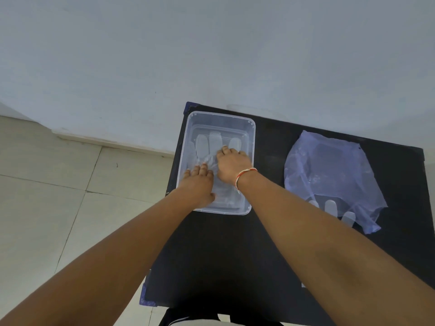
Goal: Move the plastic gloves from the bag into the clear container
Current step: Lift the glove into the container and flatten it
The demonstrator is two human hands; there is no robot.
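A clear plastic container [250,128] stands at the far left of a black table [235,255]. A thin clear plastic glove [207,143] lies flat inside it, fingers pointing away from me. Both my hands are in the container, pressing down on the glove: my left hand [199,184] near the cuff end, fingers spread, and my right hand [233,167] on the palm of the glove. A crumpled pale blue plastic bag [329,170] lies on the right of the table. Fingertips of another glove [330,207] stick out of its near opening.
The table stands against a pale wall [164,55]. Light floor tiles [47,184] lie to the left, beyond the table's left edge. Blue tape [143,300] marks the table's near left corner. Bare black tabletop stretches between the container and the bag.
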